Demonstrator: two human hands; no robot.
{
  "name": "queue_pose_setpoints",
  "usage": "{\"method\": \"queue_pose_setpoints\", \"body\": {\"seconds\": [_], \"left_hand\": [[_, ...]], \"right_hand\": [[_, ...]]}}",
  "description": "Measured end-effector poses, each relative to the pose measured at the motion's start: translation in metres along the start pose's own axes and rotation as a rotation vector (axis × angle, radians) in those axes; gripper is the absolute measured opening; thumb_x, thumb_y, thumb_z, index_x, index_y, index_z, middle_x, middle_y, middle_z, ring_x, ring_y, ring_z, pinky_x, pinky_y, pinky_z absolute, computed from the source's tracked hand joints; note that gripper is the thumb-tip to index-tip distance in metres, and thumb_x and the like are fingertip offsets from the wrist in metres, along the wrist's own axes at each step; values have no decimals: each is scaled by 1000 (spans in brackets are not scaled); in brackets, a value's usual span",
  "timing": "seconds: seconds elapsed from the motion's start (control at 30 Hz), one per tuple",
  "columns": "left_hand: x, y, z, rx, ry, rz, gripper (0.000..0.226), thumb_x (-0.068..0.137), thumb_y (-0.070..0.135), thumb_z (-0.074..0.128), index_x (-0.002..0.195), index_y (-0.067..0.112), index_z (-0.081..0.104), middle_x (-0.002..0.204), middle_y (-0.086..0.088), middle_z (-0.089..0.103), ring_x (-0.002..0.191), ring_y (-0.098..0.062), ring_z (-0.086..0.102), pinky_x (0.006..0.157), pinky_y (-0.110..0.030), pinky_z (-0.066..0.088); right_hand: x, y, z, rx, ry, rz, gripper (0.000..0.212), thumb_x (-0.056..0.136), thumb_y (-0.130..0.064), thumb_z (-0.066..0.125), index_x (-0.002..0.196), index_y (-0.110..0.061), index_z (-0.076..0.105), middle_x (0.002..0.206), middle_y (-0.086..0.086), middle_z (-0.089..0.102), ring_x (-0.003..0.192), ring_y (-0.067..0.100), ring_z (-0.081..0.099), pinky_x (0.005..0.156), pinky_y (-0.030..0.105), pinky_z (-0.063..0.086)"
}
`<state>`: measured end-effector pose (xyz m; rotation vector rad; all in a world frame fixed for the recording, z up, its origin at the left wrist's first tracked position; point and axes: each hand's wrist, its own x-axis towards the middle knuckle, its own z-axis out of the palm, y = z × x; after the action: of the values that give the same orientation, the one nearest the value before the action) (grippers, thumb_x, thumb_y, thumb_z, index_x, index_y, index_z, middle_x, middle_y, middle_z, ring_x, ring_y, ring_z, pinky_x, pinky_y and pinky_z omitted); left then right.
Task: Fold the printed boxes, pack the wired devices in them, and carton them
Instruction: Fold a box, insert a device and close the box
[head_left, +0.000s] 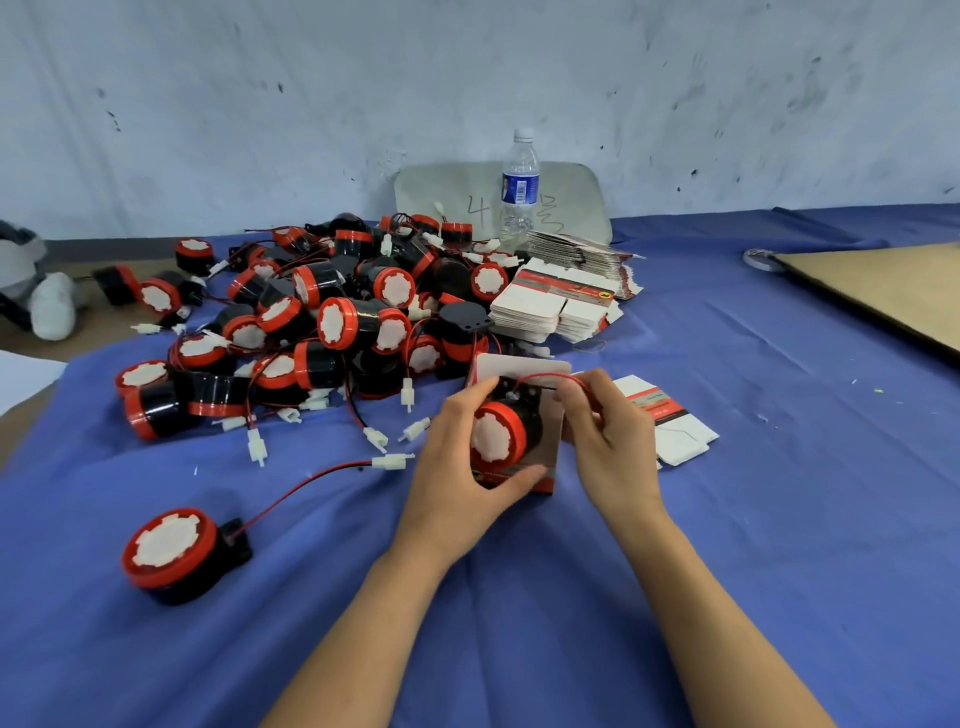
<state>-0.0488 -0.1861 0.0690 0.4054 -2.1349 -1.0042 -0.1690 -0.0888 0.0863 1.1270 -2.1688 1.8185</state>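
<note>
My left hand (457, 467) grips a folded printed box (545, 447) with its white flap up, over the blue cloth. A red-and-black wired device (498, 436) sits in the box mouth, its white face toward me. My right hand (608, 441) pinches the device's red wire (550, 379) above the box. A heap of the same devices (322, 322) lies behind, to the left. One device (171, 551) lies alone at the near left, its wire and white plug (392, 461) trailing toward my left hand. Flat printed boxes are stacked (556, 306) behind the box I hold.
A flat box blank (670, 426) lies under my right hand. A water bottle (519, 192) stands at the back before a grey board. A brown cardboard sheet (893, 291) and a tape roll (761, 258) lie at the right. A grey-white soft toy (36, 291) sits at the far left.
</note>
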Motion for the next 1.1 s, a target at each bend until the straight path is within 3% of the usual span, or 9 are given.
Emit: {"method": "queue_pose_setpoints", "body": {"seconds": [0.1,0.23,0.4,0.57,0.7,0.77,0.87,0.93,1.1], "left_hand": [[1,-1,1,64,72,72,77,74,26,82,132,48,35,126,30,43,122,3,43,95,-3,31],[-1,3,-3,59,162,59,75,71,36,81,123,57,32,121,41,39,119,8,42,95,-4,33],[-3,13,-5,38,212,144,57,75,39,64,126,42,38,117,24,45,112,4,47,91,-9,40],[-3,14,-6,55,215,190,64,72,23,65,132,27,44,118,19,41,115,10,42,91,-3,35],[-2,14,-6,173,306,256,74,66,8,71,136,16,47,118,8,36,117,14,35,90,2,32],[0,13,-9,195,359,267,80,67,8,72,142,14,43,118,5,36,116,11,36,94,-2,32],[3,10,-12,54,340,186,94,70,10,76,149,24,27,127,23,41,125,0,43,101,-14,39],[1,10,-12,-29,316,175,92,72,15,78,148,23,27,137,34,39,134,-8,42,106,-26,41],[-2,19,-9,-62,238,244,84,83,32,75,143,54,20,149,12,41,140,-13,38,106,-28,42]], "right_hand": [[-1,-7,1,103,22,29,28,96,-34,49,71,-22,47,58,-9,51,55,6,41,53,25,38],[-1,-13,0,246,41,49,32,97,-33,41,68,-18,42,59,-8,46,58,12,40,56,33,35],[2,-13,-7,222,101,47,33,101,-19,47,69,-13,48,60,2,48,56,9,39,52,21,33],[5,-15,-14,249,116,53,24,95,-7,57,87,-28,67,61,-16,58,57,9,47,53,21,38],[-1,-23,-14,3,128,-257,14,88,-5,63,93,-14,72,71,-11,60,58,3,47,59,11,36],[-7,-26,-8,-99,50,-420,14,90,-15,64,101,-10,70,81,-8,59,60,0,45,61,10,35],[-11,-28,0,-174,-89,-472,43,87,-41,68,120,-14,65,100,-6,59,74,-10,47,65,12,40],[-11,-29,0,-166,-118,-448,55,82,-44,73,128,-17,60,105,-7,58,79,-11,46,67,12,41],[-9,-31,-6,-17,-94,-366,58,75,-50,72,126,-27,55,101,-25,51,79,-10,51,71,6,38]]}}
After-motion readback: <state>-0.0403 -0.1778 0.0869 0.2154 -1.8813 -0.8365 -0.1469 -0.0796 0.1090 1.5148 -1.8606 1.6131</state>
